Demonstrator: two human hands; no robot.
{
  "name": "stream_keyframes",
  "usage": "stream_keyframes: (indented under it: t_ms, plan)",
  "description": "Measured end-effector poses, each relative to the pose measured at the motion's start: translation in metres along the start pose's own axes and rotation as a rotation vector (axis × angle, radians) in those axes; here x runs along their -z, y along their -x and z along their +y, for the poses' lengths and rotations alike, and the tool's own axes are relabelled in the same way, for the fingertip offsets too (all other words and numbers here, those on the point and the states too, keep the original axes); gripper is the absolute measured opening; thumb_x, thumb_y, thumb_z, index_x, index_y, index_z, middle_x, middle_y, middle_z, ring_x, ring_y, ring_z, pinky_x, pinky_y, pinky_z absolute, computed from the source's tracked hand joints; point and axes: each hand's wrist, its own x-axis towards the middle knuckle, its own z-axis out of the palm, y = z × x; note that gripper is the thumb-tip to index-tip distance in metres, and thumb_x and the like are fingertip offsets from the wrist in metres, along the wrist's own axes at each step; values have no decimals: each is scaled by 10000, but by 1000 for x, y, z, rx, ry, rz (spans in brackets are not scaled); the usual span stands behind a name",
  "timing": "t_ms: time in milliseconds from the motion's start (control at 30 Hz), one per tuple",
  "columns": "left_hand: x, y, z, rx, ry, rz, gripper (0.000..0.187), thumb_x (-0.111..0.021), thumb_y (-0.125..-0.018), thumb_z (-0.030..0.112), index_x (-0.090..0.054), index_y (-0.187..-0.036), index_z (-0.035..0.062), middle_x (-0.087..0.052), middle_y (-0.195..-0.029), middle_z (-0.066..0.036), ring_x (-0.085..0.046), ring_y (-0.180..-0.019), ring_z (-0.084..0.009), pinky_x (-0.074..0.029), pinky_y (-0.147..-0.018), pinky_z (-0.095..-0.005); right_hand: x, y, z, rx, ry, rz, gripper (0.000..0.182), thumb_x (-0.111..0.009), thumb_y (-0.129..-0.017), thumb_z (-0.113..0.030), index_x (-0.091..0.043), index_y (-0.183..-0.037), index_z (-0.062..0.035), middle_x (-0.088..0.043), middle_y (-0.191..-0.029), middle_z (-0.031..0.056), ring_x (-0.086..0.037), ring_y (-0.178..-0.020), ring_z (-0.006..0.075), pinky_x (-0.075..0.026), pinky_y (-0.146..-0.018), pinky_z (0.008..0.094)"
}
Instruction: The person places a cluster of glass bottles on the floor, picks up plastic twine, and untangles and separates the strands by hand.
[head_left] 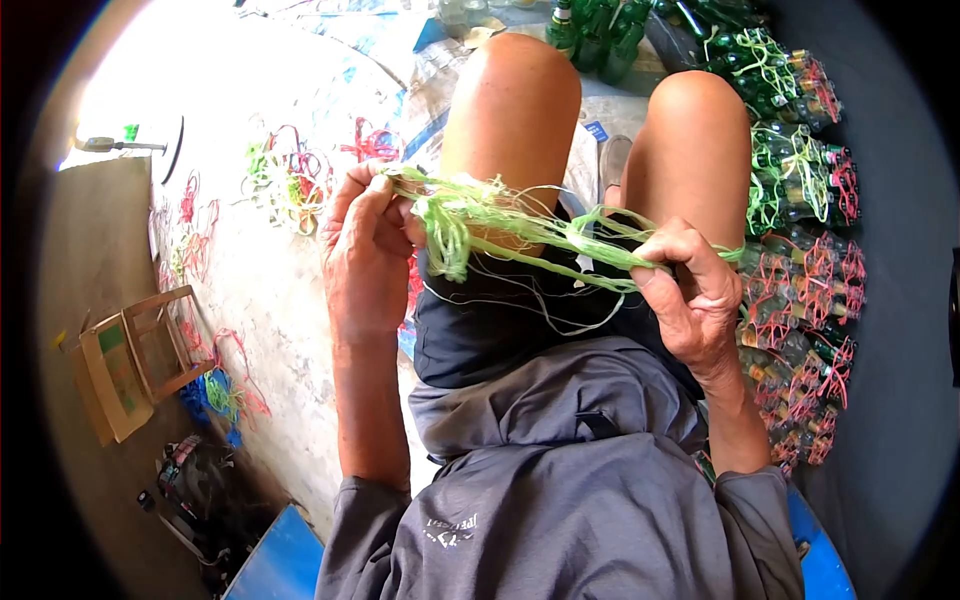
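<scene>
A tangled bundle of light green plastic twine (500, 212) stretches across my lap between both hands. My left hand (368, 225) pinches one end, where a looped clump hangs down beside the fingers. At the other end, my right hand (690, 285) grips the strands between thumb and fingers, and a short tail sticks out past it. Thin frayed threads sag in a loop below the bundle, over my dark shorts (500, 325).
On my right, bundles of bottles (800, 280) tied with pink and green twine line a dark wall. Green bottles (600, 35) stand beyond my knees. Coloured twine (290, 180) lies on the floor to my left, near a wooden frame (160, 340) and a cardboard box (112, 375).
</scene>
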Motion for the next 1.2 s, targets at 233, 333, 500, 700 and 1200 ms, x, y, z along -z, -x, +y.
stream_keyframes:
  t_ms: [233,333,500,700,1200]
  plan:
    - [-12,4,-5,-213,-534,115,226,-563,-1030,41,-665,-1226,-2,-688,-999,-40,-626,-878,-94,-518,-791,-261,1,3,-8,-147,-28,3,78,-676,-914,2,-626,-971,-16,-629,-839,47,-590,-759,116,-489,-727,260]
    - [-29,11,-3,-559,-845,134,252,-586,-1000,10,-662,-1240,-13,-691,-1146,-71,-609,-1012,-128,-506,-905,-291,-4,2,-10,-132,-17,6,87,-684,-921,-10,-629,-988,-13,-622,-835,39,-575,-751,107,-483,-721,253]
    - [-51,37,14,-594,-978,-258,364,-678,-851,-111,-679,-1206,-29,-670,-1209,-97,-548,-775,-63,-463,-757,-231,-9,4,-6,-165,-77,-16,82,-679,-951,-35,-636,-1013,-4,-623,-837,18,-560,-762,78,-482,-720,244]
    - [-71,41,2,-433,-1251,-408,364,-731,-853,23,-685,-1212,68,-692,-1182,-105,-644,-843,-262,-531,-730,-368,-12,5,-17,-252,-259,-17,73,-651,-1002,-71,-653,-1032,-4,-629,-817,2,-545,-727,50,-461,-677,221]
    - [-58,35,-3,-467,-1246,-428,108,-709,-894,39,-688,-997,17,-647,-931,-148,-670,-826,-366,-527,-721,-432,-3,-15,-8,-115,136,-77,85,-625,-967,-34,-623,-1016,36,-654,-1157,173,-651,-964,253,-511,-856,331]
